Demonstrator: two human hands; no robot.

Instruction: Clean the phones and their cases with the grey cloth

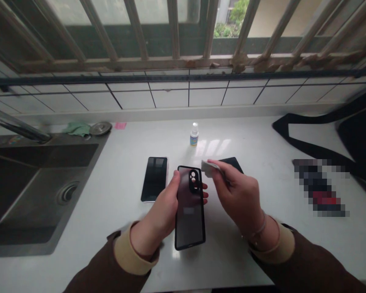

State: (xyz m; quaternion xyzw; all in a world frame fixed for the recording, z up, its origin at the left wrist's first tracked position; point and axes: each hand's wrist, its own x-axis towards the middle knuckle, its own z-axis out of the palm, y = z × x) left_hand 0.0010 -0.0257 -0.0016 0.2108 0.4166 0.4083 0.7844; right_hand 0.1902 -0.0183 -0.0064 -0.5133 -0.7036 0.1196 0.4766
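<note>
In my left hand (166, 203) is a phone case (189, 221), smoky and see-through with a black rim and a camera cutout near its top. My thumb lies along its left edge, and fingertips show past its right edge. My right hand (238, 193) pinches a folded grey cloth (212, 167) just right of the case's top corner, apart from it. A phone (155, 179) with a dark screen lies on the counter to the left. Behind my right hand, a flat black object (233, 162) is mostly hidden. A small white spray bottle (194, 136) stands upright farther back.
A steel sink (45, 240) with a faucet (18, 126) is at the left. Beside it lie a green cloth (77, 129), a metal sink strainer lid (100, 128) and a pink slip (120, 125). On the right are a black strap (311, 146) and a blurred-out item (320, 189).
</note>
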